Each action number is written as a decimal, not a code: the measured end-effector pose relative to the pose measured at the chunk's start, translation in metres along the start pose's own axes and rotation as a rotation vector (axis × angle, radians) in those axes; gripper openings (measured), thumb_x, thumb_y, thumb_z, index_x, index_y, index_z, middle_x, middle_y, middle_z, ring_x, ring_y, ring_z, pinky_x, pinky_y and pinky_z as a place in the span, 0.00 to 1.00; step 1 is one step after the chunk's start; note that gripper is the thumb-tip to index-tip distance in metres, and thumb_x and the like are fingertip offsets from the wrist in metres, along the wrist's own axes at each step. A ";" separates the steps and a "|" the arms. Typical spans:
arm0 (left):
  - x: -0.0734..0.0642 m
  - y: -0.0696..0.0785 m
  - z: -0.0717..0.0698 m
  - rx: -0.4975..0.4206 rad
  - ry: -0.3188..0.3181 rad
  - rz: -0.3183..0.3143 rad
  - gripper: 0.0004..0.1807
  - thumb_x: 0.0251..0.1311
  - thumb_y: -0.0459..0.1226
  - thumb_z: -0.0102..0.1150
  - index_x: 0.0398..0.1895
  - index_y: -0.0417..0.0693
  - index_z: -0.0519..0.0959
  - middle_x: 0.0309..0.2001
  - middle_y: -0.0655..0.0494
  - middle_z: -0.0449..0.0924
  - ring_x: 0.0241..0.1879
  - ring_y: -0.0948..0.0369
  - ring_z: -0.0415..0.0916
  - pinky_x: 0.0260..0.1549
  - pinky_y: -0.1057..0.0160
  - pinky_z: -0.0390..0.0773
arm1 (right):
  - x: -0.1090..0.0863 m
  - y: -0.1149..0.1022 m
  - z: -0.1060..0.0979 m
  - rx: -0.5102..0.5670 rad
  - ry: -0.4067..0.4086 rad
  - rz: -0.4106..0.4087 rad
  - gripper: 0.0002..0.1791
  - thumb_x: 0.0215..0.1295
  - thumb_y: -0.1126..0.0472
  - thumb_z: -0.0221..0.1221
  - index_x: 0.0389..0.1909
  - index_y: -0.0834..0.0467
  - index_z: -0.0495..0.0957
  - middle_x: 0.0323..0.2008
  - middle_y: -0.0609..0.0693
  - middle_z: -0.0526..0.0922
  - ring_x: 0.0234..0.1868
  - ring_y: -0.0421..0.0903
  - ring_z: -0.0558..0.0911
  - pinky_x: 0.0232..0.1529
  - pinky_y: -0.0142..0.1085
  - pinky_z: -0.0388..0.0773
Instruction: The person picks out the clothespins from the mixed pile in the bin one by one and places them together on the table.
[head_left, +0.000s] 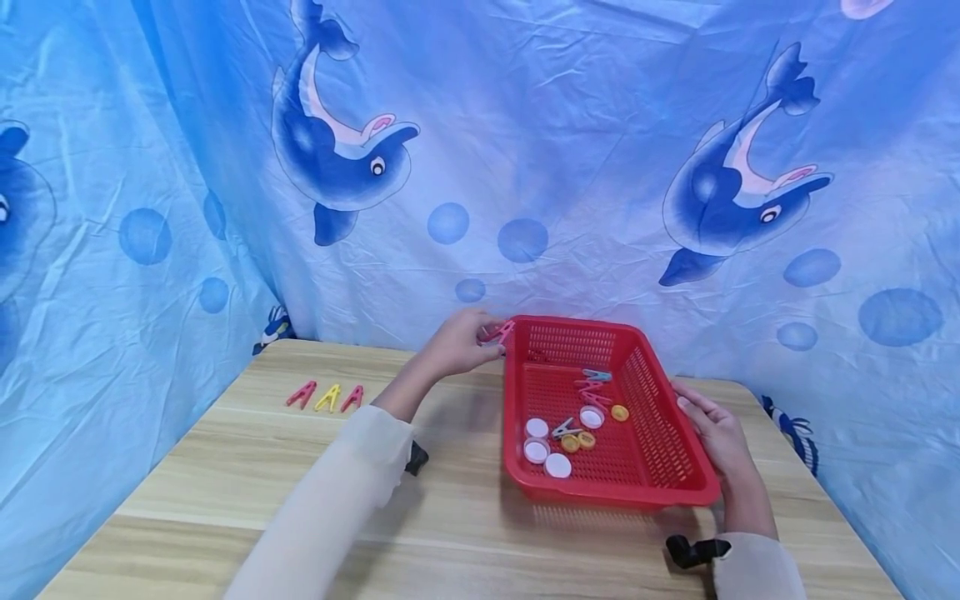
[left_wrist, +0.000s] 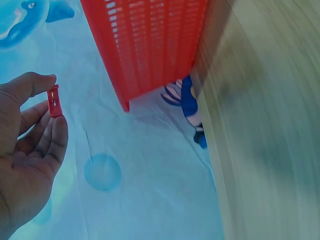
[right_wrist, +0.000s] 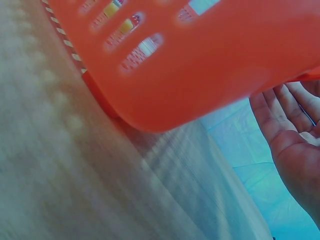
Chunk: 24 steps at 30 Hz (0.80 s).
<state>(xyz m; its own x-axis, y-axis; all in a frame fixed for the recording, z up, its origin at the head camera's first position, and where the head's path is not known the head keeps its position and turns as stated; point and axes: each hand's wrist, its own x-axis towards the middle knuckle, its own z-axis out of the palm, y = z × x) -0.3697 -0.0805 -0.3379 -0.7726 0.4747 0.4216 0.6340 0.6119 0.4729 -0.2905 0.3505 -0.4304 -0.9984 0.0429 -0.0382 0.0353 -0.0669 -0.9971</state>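
My left hand (head_left: pixel 463 343) pinches a red clothespin (head_left: pixel 501 333) between thumb and fingers, right at the back left corner of a red plastic basket (head_left: pixel 513 417). In the left wrist view the clothespin (left_wrist: pixel 54 101) is seen end-on at the fingertips. My right hand (head_left: pixel 716 429) holds the basket's right rim, and some of its fingertips are hidden by the rim in the right wrist view. Inside the basket lie white bottle caps (head_left: pixel 558 465), yellow caps (head_left: pixel 619 412), pink clothespins (head_left: pixel 592 392), a blue clothespin (head_left: pixel 597 375) and a grey clothespin (head_left: pixel 566 429).
On the left of the wooden table (head_left: pixel 247 475) lie a red clothespin (head_left: pixel 302 394), a yellow clothespin (head_left: pixel 327 397) and another red clothespin (head_left: pixel 352 398) in a row. A blue dolphin-print cloth (head_left: pixel 480 167) hangs behind the table and along its sides.
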 end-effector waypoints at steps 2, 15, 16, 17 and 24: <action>-0.006 -0.006 -0.003 -0.015 0.009 -0.011 0.22 0.60 0.36 0.71 0.57 0.42 0.84 0.43 0.48 0.83 0.41 0.52 0.82 0.36 0.60 0.83 | 0.000 0.000 0.000 0.005 -0.001 0.002 0.39 0.71 0.45 0.62 0.79 0.49 0.61 0.49 0.31 0.85 0.46 0.38 0.87 0.45 0.40 0.85; -0.049 -0.040 -0.016 0.000 0.093 -0.079 0.23 0.58 0.36 0.72 0.57 0.38 0.83 0.43 0.47 0.81 0.39 0.50 0.83 0.40 0.55 0.84 | 0.000 0.000 0.001 0.011 0.006 0.019 0.41 0.69 0.43 0.63 0.79 0.48 0.60 0.49 0.30 0.85 0.47 0.38 0.87 0.46 0.40 0.85; -0.052 -0.042 -0.016 0.000 0.099 -0.090 0.23 0.58 0.36 0.72 0.58 0.39 0.83 0.42 0.47 0.81 0.39 0.51 0.82 0.40 0.55 0.84 | 0.000 0.000 0.001 0.006 0.008 0.021 0.41 0.69 0.43 0.63 0.79 0.48 0.60 0.49 0.30 0.85 0.47 0.37 0.87 0.46 0.40 0.85; -0.056 -0.044 -0.017 0.002 0.101 -0.104 0.23 0.59 0.36 0.71 0.58 0.39 0.83 0.42 0.47 0.81 0.39 0.52 0.82 0.39 0.55 0.83 | 0.000 0.000 0.000 0.003 0.009 0.021 0.41 0.69 0.43 0.63 0.80 0.48 0.60 0.49 0.30 0.85 0.47 0.37 0.87 0.45 0.40 0.85; -0.076 -0.057 -0.018 0.016 0.092 -0.197 0.22 0.61 0.38 0.71 0.57 0.39 0.83 0.40 0.48 0.81 0.40 0.54 0.80 0.42 0.53 0.82 | 0.000 0.000 0.001 -0.002 0.011 0.025 0.42 0.69 0.43 0.63 0.79 0.48 0.60 0.48 0.30 0.85 0.47 0.37 0.87 0.45 0.40 0.85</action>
<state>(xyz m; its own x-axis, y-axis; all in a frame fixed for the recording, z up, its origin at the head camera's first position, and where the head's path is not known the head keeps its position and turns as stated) -0.3466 -0.1626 -0.3827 -0.8748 0.2856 0.3913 0.4697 0.6976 0.5411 -0.2904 0.3498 -0.4303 -0.9966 0.0525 -0.0636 0.0600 -0.0665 -0.9960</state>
